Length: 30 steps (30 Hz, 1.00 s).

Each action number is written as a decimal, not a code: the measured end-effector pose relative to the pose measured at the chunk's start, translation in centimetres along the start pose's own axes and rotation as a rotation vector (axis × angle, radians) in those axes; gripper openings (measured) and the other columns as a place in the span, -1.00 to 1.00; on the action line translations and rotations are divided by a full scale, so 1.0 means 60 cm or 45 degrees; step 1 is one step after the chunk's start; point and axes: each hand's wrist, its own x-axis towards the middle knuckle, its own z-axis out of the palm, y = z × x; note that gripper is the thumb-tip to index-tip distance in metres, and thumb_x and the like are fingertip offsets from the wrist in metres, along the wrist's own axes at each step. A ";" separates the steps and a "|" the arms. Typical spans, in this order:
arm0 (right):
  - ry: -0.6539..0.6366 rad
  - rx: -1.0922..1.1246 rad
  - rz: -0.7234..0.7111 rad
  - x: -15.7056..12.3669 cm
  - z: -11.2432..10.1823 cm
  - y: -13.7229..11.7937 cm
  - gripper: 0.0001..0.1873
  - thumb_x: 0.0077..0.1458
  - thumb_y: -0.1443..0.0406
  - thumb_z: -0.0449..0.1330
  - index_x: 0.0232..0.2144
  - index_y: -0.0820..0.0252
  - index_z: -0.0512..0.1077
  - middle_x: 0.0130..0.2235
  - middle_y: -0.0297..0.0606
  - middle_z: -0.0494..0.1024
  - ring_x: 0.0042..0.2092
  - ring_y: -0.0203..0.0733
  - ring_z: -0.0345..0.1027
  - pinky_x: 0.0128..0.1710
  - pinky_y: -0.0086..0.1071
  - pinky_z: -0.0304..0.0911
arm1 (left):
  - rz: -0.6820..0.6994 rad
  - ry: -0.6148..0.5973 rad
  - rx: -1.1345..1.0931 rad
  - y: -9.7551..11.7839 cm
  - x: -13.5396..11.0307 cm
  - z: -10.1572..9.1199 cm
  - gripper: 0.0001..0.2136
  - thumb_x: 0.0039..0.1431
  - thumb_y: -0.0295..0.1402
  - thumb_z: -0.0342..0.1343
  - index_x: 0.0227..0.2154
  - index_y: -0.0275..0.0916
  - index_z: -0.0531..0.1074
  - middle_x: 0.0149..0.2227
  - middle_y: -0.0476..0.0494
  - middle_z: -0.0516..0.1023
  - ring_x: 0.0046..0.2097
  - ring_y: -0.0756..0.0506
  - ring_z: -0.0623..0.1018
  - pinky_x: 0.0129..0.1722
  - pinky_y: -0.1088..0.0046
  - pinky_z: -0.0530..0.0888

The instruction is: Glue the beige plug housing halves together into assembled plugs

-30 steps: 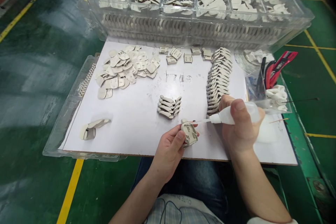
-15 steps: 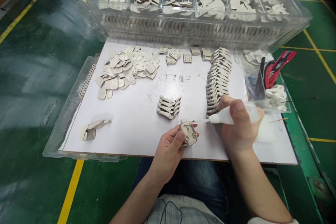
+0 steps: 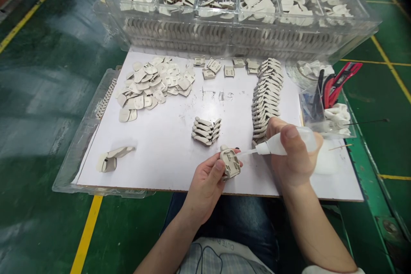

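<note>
Between the thumb and fingers of my left hand [image 3: 207,184] is a small beige plastic housing [image 3: 230,163], its slotted hollow side turned up. My right hand [image 3: 293,154] grips a white squeeze bottle [image 3: 272,144] with a long thin nozzle. The nozzle tip points left and reaches the upper part of the housing; whether it touches cannot be made out. Just beyond my left hand stands a short stack of beige plastic parts [image 3: 206,131]. A long overlapping row of similar parts [image 3: 267,94] ends close to my right hand.
Loose beige covers [image 3: 157,79] are heaped at the back left of the white board [image 3: 160,137]. One joined part [image 3: 112,159] lies at front left. A clear compartment tray [image 3: 224,17] full of parts spans the back. Red-handled cutters [image 3: 342,81] stand in a clear box at right.
The bottle's nozzle tip has shifted slightly down, from the housing's top edge toward its inside. My left hand holds the housing almost still.
</note>
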 end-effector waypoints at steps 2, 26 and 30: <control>0.004 0.008 -0.010 -0.001 0.000 0.001 -0.36 0.22 0.16 0.22 -0.69 0.21 -0.05 -0.61 -0.42 -0.11 -0.55 -0.38 -0.16 -0.50 -0.29 -0.26 | 0.006 -0.013 -0.007 -0.001 0.001 0.000 -0.59 -0.05 -0.05 0.39 -0.21 -0.23 0.65 -0.35 -0.06 0.60 -0.29 0.07 0.53 -0.11 0.63 0.46; -0.172 0.075 -0.040 -0.001 -0.001 -0.003 -0.41 0.27 0.17 0.15 -0.69 0.21 -0.01 -0.63 -0.42 -0.07 -0.55 -0.38 -0.15 -0.48 -0.31 -0.25 | 0.030 -0.046 -0.004 0.001 0.001 0.005 -0.65 0.00 -0.06 0.36 -0.22 -0.18 0.67 -0.28 -0.06 0.60 -0.24 0.06 0.51 -0.12 0.66 0.44; -0.173 0.063 -0.049 0.001 -0.001 -0.004 -0.40 0.26 0.17 0.16 -0.70 0.20 -0.02 -0.64 -0.42 -0.08 -0.56 -0.37 -0.16 -0.48 -0.30 -0.25 | 0.035 -0.049 -0.014 0.001 0.000 0.003 -0.64 0.00 -0.05 0.36 -0.22 -0.20 0.67 -0.31 -0.07 0.59 -0.26 0.06 0.51 -0.13 0.65 0.44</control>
